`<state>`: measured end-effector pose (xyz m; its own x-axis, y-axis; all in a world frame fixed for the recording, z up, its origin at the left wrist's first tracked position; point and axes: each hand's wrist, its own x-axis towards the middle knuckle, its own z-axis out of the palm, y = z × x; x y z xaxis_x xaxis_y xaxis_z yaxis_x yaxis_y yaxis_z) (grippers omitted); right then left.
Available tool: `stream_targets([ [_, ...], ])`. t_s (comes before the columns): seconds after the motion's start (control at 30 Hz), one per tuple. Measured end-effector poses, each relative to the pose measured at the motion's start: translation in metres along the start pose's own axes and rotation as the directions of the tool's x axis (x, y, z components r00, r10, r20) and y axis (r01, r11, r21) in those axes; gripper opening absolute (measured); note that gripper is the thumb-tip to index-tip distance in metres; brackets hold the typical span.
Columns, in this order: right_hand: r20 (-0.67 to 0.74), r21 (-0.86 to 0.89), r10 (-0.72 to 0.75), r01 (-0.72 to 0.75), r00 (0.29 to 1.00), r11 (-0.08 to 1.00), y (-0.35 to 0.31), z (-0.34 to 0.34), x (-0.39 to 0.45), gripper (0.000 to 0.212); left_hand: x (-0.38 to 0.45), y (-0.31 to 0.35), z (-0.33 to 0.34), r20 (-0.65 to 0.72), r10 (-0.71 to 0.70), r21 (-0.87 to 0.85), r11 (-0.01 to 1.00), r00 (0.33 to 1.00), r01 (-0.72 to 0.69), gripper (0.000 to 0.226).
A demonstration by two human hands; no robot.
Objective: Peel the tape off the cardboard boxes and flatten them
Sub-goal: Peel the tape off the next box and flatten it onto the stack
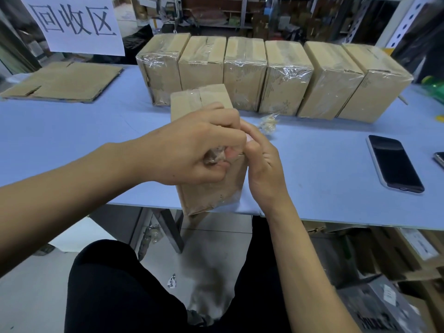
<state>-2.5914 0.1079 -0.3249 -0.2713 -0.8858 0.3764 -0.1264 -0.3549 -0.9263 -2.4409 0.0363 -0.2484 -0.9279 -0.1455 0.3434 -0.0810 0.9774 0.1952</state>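
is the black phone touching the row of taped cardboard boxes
Apart. The head view shows bare blue table between the black phone and the row of taped cardboard boxes.

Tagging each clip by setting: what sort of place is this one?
Probably a warehouse or packing stockroom with a recycling station. A row of taped cardboard boxes stands on a blue table, stocked metal shelving fills the background, and a handwritten sign reads "recycling area".

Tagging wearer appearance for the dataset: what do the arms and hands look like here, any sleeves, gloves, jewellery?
Both arms are bare as far up as the frame shows; no sleeve edge is visible. The left hand and right hand wear no gloves. No watch, band or ring shows on the visible wrists or fingers. Nails look short and unpainted.
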Motion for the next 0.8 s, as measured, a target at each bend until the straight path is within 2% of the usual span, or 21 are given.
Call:
stream_targets([
  [0.17, -0.040, -0.004, -0.013, 0.013, 0.999, 1.000, 0.004, 0.004, 0.000, 0.034, -0.002, 0.001, 0.000, -0.049, -0.035, -0.033, 0.999, 0.998, 0.034, 0.015],
  [0.33, -0.053, -0.003, -0.029, 0.029, 0.998, 1.000, 0.005, 0.004, -0.001, 0.035, -0.008, 0.006, -0.006, -0.093, -0.111, -0.155, 0.983, 0.990, 0.095, 0.016],
  [0.47, -0.098, 0.010, 0.009, -0.008, 0.995, 1.000, 0.006, 0.008, -0.003, 0.041, -0.023, 0.014, -0.006, -0.152, -0.264, -0.275, 0.937, 0.953, 0.216, 0.025],
  [0.6, -0.149, 0.039, 0.022, -0.016, 0.989, 0.999, 0.007, 0.017, -0.005, 0.038, -0.040, 0.031, 0.019, -0.316, -0.430, -0.290, 0.893, 0.846, 0.346, 0.011],
  [0.73, -0.164, 0.063, 0.056, -0.046, 0.985, 0.997, 0.003, 0.016, -0.010, 0.036, -0.036, 0.050, 0.044, -0.501, -0.536, -0.274, 0.843, 0.679, 0.463, 0.039],
  [0.8, -0.147, 0.051, 0.071, -0.064, 0.987, 0.997, 0.000, 0.012, -0.012, 0.035, -0.033, 0.056, 0.049, -0.539, -0.579, -0.307, 0.811, 0.612, 0.497, 0.056],
])
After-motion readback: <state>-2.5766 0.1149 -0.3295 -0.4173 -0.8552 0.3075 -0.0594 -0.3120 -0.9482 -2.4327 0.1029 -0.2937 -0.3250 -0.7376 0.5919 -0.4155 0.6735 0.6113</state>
